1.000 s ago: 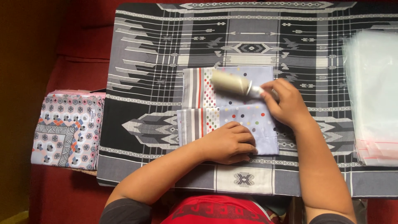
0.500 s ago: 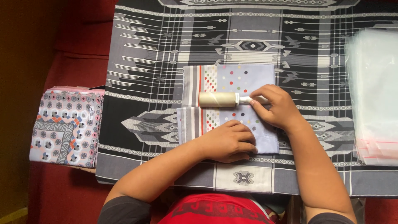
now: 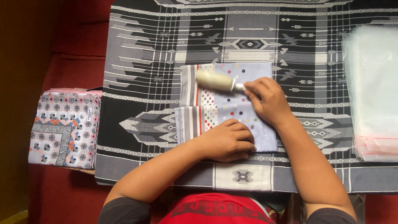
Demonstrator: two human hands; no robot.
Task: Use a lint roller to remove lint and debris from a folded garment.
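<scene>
Lint roller (image 3: 215,81) moved up folded cloth (image 3: 232,112) w/ right hand (image 3: 265,101) grip holding it.

Clear bags at the right, one small label at the left

We see a stack of clear plastic bags (image 3: 373,87) on the patterned cloth's right edge, flat and rectangular, with thin red lines near its lower end. On the folded patterned fabric (image 3: 62,128) at far left sits a small white rectangular label (image 3: 89,115).
</scene>
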